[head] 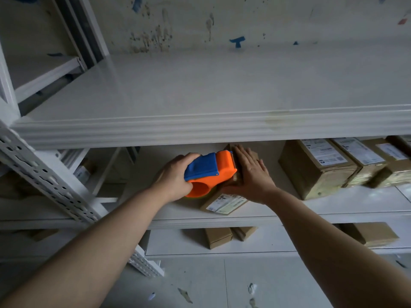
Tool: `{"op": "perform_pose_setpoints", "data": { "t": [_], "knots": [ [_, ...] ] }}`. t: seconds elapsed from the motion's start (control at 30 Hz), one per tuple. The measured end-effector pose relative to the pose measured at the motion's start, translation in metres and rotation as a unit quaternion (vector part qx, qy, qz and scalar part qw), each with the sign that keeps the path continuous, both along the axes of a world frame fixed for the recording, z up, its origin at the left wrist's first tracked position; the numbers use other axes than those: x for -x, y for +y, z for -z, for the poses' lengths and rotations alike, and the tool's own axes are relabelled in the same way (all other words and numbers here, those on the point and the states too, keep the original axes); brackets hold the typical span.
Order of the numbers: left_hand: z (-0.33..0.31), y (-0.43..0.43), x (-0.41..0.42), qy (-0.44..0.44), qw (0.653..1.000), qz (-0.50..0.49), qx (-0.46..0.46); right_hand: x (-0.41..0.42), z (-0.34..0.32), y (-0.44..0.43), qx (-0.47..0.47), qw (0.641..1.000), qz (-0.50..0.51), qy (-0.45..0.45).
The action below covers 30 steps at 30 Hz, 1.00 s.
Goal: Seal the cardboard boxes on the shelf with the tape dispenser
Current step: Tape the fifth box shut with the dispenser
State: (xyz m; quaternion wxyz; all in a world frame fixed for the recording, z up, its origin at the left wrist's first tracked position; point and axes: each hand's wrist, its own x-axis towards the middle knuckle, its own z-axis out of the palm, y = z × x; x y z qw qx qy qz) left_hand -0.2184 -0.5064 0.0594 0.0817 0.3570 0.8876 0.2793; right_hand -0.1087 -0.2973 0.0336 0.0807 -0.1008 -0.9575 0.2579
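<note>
My left hand (pixel 175 174) grips an orange and blue tape dispenser (pixel 211 172) that rests on top of a small cardboard box (pixel 224 203) on the middle shelf (pixel 333 210). The box has a white label on its near face. My right hand (pixel 251 172) lies flat with fingers spread on the right part of the box top, touching the dispenser's front end. Most of the box top is hidden under my hands and the dispenser.
Several larger labelled boxes (pixel 320 167) stand in a row at the right of the same shelf. The upper shelf (pixel 200 127) overhangs just above my hands. More boxes (pixel 219 237) sit on the lower shelf. A perforated white upright (pixel 51 181) stands at the left.
</note>
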Motion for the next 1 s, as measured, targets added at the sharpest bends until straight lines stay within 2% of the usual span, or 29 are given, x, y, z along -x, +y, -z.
{"op": "perform_pose_setpoints", "data": {
  "t": [0.13,0.33,0.47,0.6,0.7,0.83,1.0],
  "knots": [
    [-0.011,0.017,-0.006,0.009,0.999,0.049,0.008,-0.019,0.012,0.018,0.090,0.995,0.015,0.038],
    [-0.020,0.030,-0.025,-0.001,0.993,0.113,-0.027,-0.047,0.041,0.033,0.208,0.973,-0.009,0.097],
    [-0.028,0.052,-0.047,0.023,0.988,0.152,-0.005,-0.071,0.057,0.050,0.328,0.943,0.018,0.052],
    [-0.021,0.076,-0.066,0.045,0.983,0.169,0.051,-0.096,0.072,0.063,0.308,0.951,0.024,-0.018],
    [-0.015,0.089,-0.077,0.052,0.980,0.175,0.084,-0.103,0.071,0.074,0.264,0.963,0.059,0.011],
    [-0.011,0.096,-0.082,0.069,0.979,0.164,0.095,-0.097,0.064,0.084,0.162,0.987,-0.002,0.018],
    [-0.007,0.096,-0.078,0.068,0.985,0.138,0.080,-0.091,0.064,0.087,0.135,0.990,-0.037,-0.013]
  ]
}}
